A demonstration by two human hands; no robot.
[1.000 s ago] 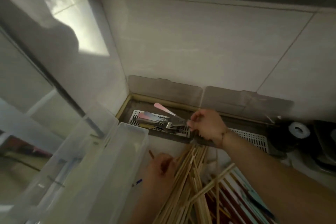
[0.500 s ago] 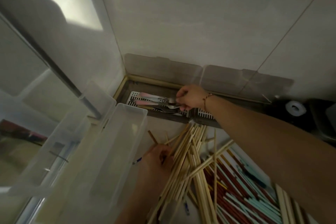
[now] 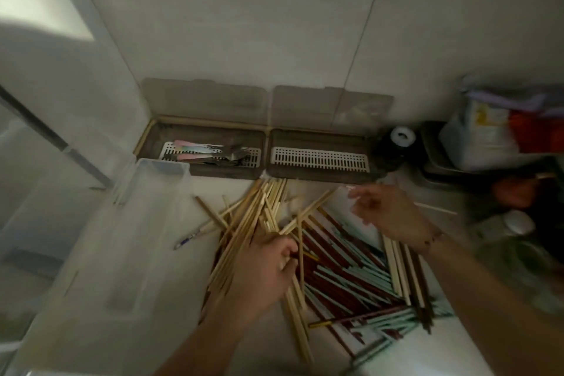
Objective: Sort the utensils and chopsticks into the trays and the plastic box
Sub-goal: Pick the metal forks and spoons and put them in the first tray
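Chopstick pile point(image 3: 329, 256) covered the counter between the plastic box point(image 3: 128, 238) on the left and clutter on the right. Left tray point(image 3: 207, 152) at the wall held forks point(image 3: 232, 153); right tray point(image 3: 319, 159) held only its white grate. Left hand point(image 3: 262, 272) gripped bamboo chopsticks point(image 3: 244, 232). Right hand point(image 3: 387, 214) hovered over the pile, fingers spread, holding nothing.

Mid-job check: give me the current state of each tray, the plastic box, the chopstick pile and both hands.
Left grey tray: lid up, forks inside on its white grid.
Right grey tray: lid up, white grid bare.
Clear plastic box: open; contents unclear.
Pile of wooden chopsticks: loose on counter.
Left hand: gripping wooden chopsticks.
Right hand: open, blurred, above the pile.
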